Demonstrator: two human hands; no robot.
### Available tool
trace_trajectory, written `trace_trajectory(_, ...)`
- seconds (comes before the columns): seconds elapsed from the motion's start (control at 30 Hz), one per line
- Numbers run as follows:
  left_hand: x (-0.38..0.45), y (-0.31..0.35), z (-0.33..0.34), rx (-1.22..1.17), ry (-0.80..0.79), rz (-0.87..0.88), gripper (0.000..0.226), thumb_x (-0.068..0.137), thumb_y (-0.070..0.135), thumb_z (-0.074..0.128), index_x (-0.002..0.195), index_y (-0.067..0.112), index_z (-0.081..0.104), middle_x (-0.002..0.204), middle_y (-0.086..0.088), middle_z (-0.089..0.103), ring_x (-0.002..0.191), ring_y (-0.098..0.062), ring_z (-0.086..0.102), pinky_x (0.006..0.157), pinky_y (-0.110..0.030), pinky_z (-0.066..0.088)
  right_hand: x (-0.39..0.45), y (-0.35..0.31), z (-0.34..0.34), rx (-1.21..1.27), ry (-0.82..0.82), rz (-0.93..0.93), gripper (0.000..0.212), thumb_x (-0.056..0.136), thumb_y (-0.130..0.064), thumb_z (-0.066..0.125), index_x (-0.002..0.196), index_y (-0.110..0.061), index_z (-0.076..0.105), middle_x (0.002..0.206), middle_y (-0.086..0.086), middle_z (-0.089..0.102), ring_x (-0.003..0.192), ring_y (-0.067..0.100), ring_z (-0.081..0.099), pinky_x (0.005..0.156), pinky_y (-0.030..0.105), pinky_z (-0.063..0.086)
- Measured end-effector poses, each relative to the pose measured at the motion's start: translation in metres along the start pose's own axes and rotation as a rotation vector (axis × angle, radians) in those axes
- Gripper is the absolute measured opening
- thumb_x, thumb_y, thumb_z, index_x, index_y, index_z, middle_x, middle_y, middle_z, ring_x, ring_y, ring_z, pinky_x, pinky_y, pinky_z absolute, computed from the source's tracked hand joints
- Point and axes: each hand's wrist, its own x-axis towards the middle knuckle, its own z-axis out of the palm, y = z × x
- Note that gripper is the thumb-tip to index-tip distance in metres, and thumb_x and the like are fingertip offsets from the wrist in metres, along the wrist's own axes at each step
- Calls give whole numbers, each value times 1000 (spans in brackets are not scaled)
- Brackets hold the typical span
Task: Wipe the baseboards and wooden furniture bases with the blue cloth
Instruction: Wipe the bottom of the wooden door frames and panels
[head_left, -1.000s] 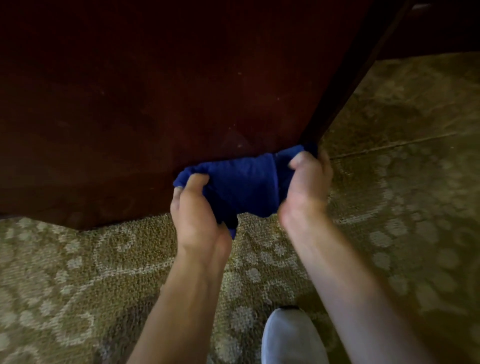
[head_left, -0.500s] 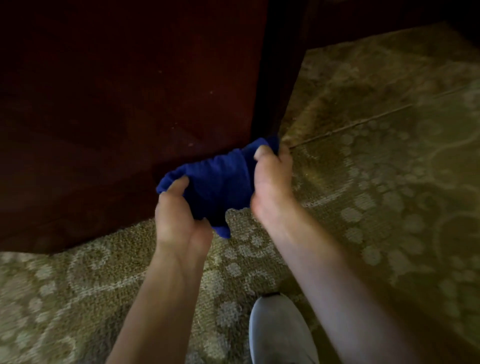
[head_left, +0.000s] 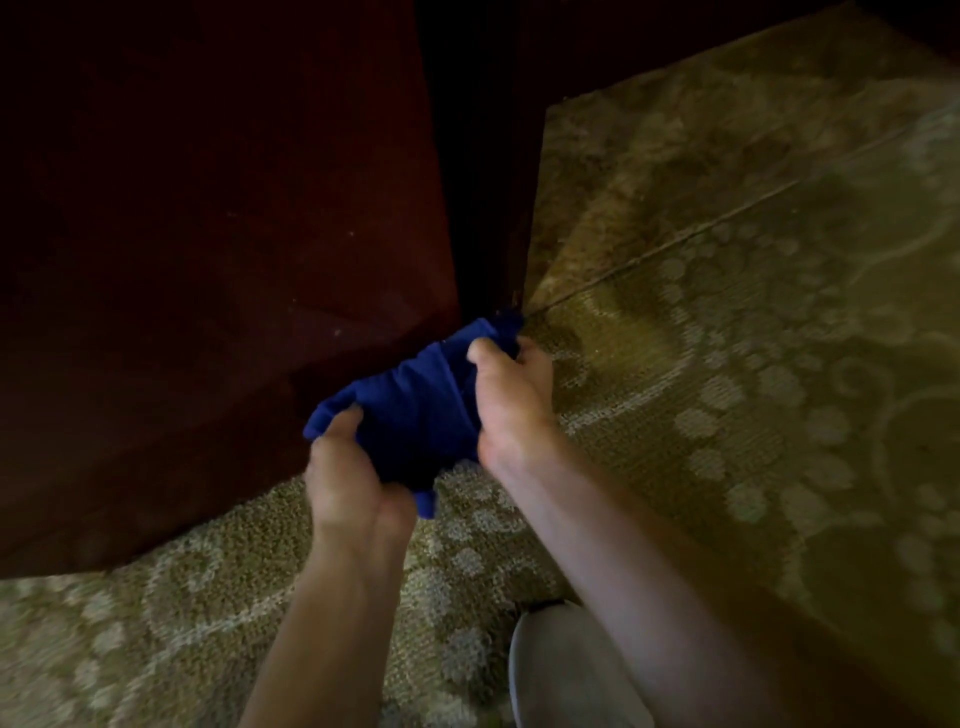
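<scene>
Down at the corner of the dark wooden furniture base (head_left: 218, 312), both forearms reach forward. Left hand (head_left: 348, 478) and right hand (head_left: 511, 400) each curl fingers round the bunched blue cloth (head_left: 415, 405), held against the corner above the patterned carpet (head_left: 727, 364).

You have a soft, matt, deep-blue cloth (head_left: 415, 410) bunched in folds at the centre of the frame. Filling the upper left is a dark reddish-brown wooden furniture panel (head_left: 218, 249), smooth with a dull sheen and pale specks. Below and to the right lies olive patterned carpet (head_left: 727, 364), coarse and looped.
</scene>
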Motion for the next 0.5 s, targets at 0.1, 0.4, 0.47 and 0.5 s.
trace_trajectory(0.1,1,-1,-3,-13,42,11,38,101,23,48,137,16,56,137,-14,60,117,-34,62,68,-41,54,2,4,-2,-27,35,-16,19,88,-6,57,79,-22,55,87,6,65,92,34,66,91,55,54)
trace_trajectory(0.4,11,-3,-6,20,45,30,36,99,21,52,134,18,58,133,-12,63,113,-34,64,56,-37,59,9,3,-2,-60,94,-79,13,86,-7,61,79,-17,59,79,4,65,76,24,64,86,49,57)
trace_trajectory(0.47,10,0,-11,-19,71,48,35,97,17,55,132,17,60,130,-12,65,112,-32,66,53,-33,59,4,7,2,-104,104,-103,7,82,-11,62,79,-17,59,82,7,68,78,27,66,86,53,56)
trace_trajectory(0.5,9,3,-16,-44,74,53,34,98,18,54,131,17,61,128,-12,66,111,-31,66,56,-34,59,-1,10,5,-123,83,-117,5,79,-14,63,82,-17,61,85,8,69,81,28,68,86,52,56)
